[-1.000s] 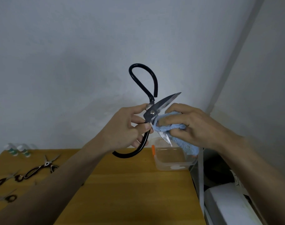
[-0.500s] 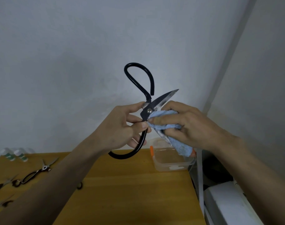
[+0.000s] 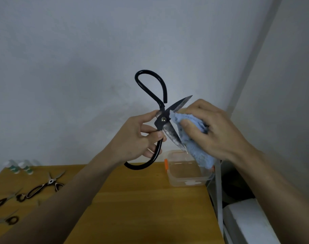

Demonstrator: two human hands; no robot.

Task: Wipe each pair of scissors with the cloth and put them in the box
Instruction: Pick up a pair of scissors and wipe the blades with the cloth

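At the far left of the table [image 3: 132, 199], three more pairs of scissors lie flat: one with open blades [image 3: 46, 185] nearest the middle, a smaller pair [image 3: 7, 199] beside it, and another [image 3: 5, 221] at the near edge. Two small white bottles [image 3: 20, 167] stand behind them by the wall. Judge these three pairs as not yet wiped.

Your left hand [image 3: 137, 138] holds the large black scissors [image 3: 160, 120] in the air above the table, thumb and fingers pinched at the pivot and round the lower handle loop. The blades are spread wide: one points up and to the right, the other down and to the right, with the handle loops above and below your grip.

Your right hand [image 3: 213, 131] lies directly to the right of the pivot, fingers curled round the blue cloth [image 3: 194, 138]. The cloth sits in the fork between the blades and touches the lower one along most of its length.

The clear box [image 3: 185, 180] stands at the table's right rear corner, just below the lower blade tip and nearer your right hand. It appears to hold no scissors yet. Run the cloth along each blade away from the pivot, keeping your fingers behind the cloth, since the exposed edges and tips are the hazard
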